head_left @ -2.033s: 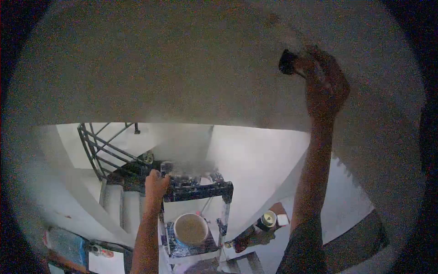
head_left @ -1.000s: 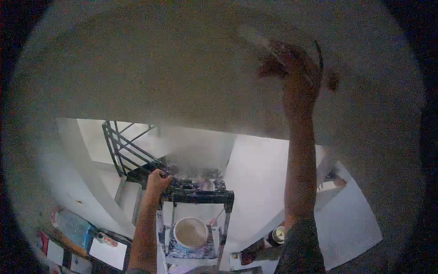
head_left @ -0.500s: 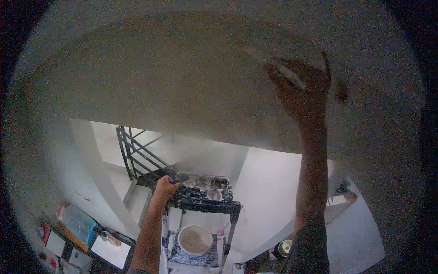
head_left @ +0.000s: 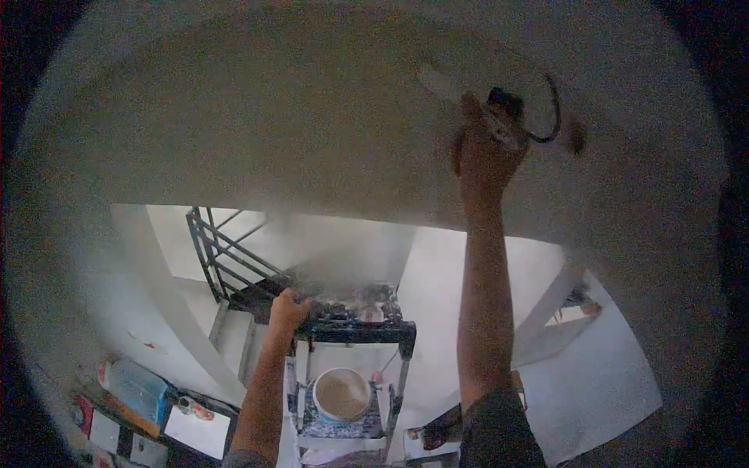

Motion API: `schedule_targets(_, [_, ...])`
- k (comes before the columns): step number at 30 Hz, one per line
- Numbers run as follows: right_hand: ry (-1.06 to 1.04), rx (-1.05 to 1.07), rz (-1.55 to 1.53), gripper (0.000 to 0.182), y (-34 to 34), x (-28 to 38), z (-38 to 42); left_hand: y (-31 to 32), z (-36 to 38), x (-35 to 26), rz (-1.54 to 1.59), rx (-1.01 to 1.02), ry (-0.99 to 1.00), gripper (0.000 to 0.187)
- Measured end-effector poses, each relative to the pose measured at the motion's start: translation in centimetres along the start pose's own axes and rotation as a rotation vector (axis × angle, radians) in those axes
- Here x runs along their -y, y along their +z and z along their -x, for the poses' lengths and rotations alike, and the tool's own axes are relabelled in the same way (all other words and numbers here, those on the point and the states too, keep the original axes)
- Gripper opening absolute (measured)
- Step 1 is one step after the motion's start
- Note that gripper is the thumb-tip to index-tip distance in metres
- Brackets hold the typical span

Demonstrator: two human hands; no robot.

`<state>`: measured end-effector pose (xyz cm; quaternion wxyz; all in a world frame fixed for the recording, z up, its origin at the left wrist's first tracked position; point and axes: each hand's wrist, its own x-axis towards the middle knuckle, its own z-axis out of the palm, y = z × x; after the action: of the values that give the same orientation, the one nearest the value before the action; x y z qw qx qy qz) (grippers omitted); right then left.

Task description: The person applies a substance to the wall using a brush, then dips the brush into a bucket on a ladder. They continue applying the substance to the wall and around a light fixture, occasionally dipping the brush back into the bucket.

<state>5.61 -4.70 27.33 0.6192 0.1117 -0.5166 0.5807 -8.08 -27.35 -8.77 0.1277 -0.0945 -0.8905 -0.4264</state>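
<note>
Raised to the dim ceiling (head_left: pixel 296 132), my right hand (head_left: pixel 491 152) is closed round a small pale object with a dark part, too dark to name. A black cable (head_left: pixel 555 113) curves beside it, and a brown spot (head_left: pixel 576 136) marks the ceiling to its right. Lower down, my left hand (head_left: pixel 289 310) grips the left side of the paint-spattered ladder top (head_left: pixel 359 334). Below that top, a white bucket (head_left: pixel 342 395) with beige contents stands on a lower step of the ladder.
A dark metal railing (head_left: pixel 234 253) rises behind my left hand. At the lower left are a clear plastic container (head_left: pixel 134 390) and a white panel (head_left: pixel 197 429). A large pale surface (head_left: pixel 593 374) lies at the lower right.
My right hand has moved left and turned, showing more of the held object and the cable. My left hand stays on the ladder. The view has shifted slightly.
</note>
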Motion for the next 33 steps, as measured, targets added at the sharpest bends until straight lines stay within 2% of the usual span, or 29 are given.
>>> schedule_targets(2, [-0.252,-0.040,0.167,0.022,0.2,-2.0,-0.8,-0.2,-0.2,-0.2,0.059,0.071,-0.051,0.050])
schedule_targets(3, [-0.254,-0.045,0.168,0.022,0.4,-1.9,-0.6,-0.4,-0.3,-0.1,0.116,0.140,-0.104,0.051])
schedule_targets(6, [-0.058,-0.132,-0.039,0.022,1.8,-0.7,0.6,0.5,-0.9,1.5,0.047,0.089,0.015,0.051])
schedule_targets(8, [0.074,-0.189,-0.181,0.022,2.4,0.4,1.4,0.3,-0.8,1.6,0.067,0.102,0.014,0.051])
schedule_targets(9, [0.075,-0.196,-0.184,0.022,2.4,1.1,1.5,-0.2,-0.6,1.0,0.095,0.118,0.018,0.052])
schedule_targets(12, [-0.084,0.025,-0.128,0.018,0.5,1.8,1.1,-0.2,-0.8,0.5,-0.067,0.128,0.025,0.055])
schedule_targets(14, [-0.190,0.190,-0.080,0.016,-0.7,2.3,0.6,0.4,-1.1,1.1,-0.066,0.142,0.004,0.055])
schedule_targets(16, [-0.199,0.212,-0.033,0.019,-1.4,4.1,-0.2,0.2,-1.2,1.2,-0.057,0.157,-0.014,0.056])
schedule_targets(18, [-0.204,0.236,0.012,0.022,-1.9,4.9,-0.6,0.4,-0.9,1.3,-0.058,0.016,0.068,0.055])
schedule_targets(20, [-0.342,0.389,0.124,0.021,-2.2,5.4,-0.9,0.4,-1.0,1.4,-0.017,0.053,0.036,0.054])
schedule_targets(21, [-0.345,0.391,0.126,0.021,-2.4,5.7,-1.2,0.4,-1.0,1.4,0.020,0.088,0.003,0.053])
schedule_targets(23, [-0.737,0.446,0.740,0.019,-2.7,6.4,-1.8,0.2,-1.3,1.5,0.028,0.136,-0.002,0.052])
schedule_targets(24, [-0.742,0.446,0.740,0.019,-2.5,6.6,-2.0,0.1,-1.4,1.4,0.030,0.182,-0.006,0.052])
schedule_targets(26, [-1.074,0.486,0.717,0.015,-2.0,6.7,-2.0,-0.2,-0.9,0.7,0.028,0.148,-0.011,0.051])
schedule_targets(30, [-0.990,0.503,0.767,0.014,-1.6,4.5,-2.5,-0.4,-0.4,0.6,0.057,0.080,0.015,0.050])
schedule_targets(33, [-0.992,0.388,0.598,0.019,-1.5,1.8,-2.9,-1.3,-0.1,-0.4,0.008,0.108,-0.007,0.052])
